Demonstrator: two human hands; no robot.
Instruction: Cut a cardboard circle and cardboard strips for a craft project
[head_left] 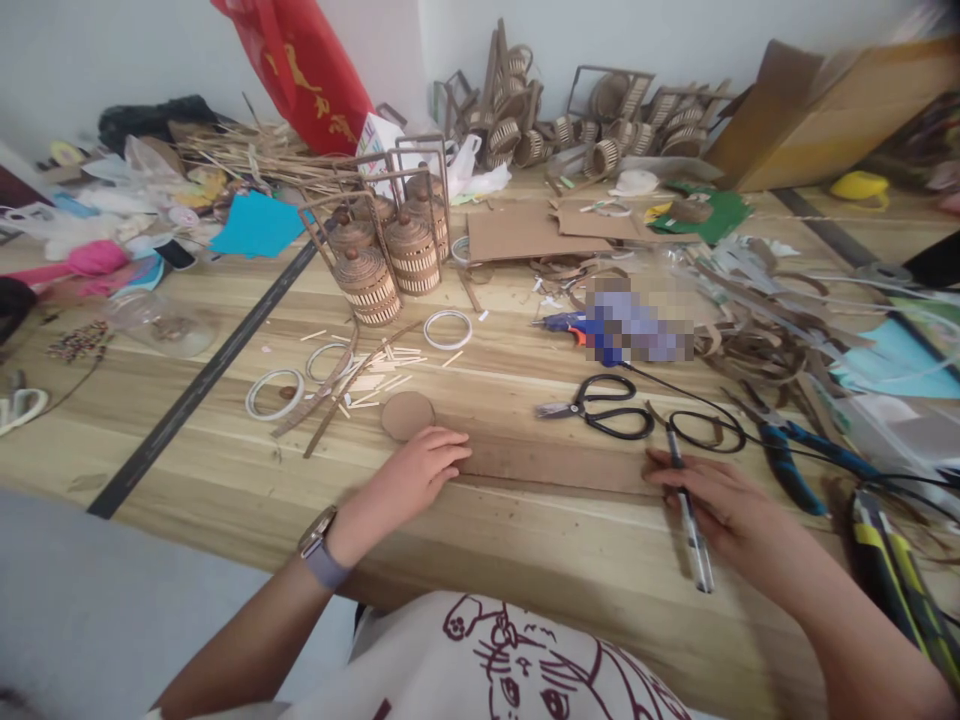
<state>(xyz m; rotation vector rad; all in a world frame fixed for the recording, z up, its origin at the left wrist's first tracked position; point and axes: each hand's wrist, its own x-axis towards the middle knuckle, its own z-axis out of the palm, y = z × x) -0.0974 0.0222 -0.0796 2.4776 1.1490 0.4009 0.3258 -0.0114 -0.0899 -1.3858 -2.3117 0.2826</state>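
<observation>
A long brown cardboard strip (555,470) lies on the wooden table in front of me. My left hand (409,480) rests on the strip's left end, its fingers stretched out and lying flat. A round cardboard disc (407,414) sits just beyond that hand. At the other end, my right hand (724,505) is closed around a pen (690,540), which slants across the fingers. Its fingertips touch the strip's right end. Black-handled scissors (600,407) lie beyond the strip, nearer my right hand.
Pliers (787,450), a box cutter (892,560) and a blue glue gun (592,330) lie at right. Small sticks (382,370) and tape rings (274,394) are scattered at left. Lidded woven baskets (367,285) stand behind, with a cardboard box (832,120) at the back right.
</observation>
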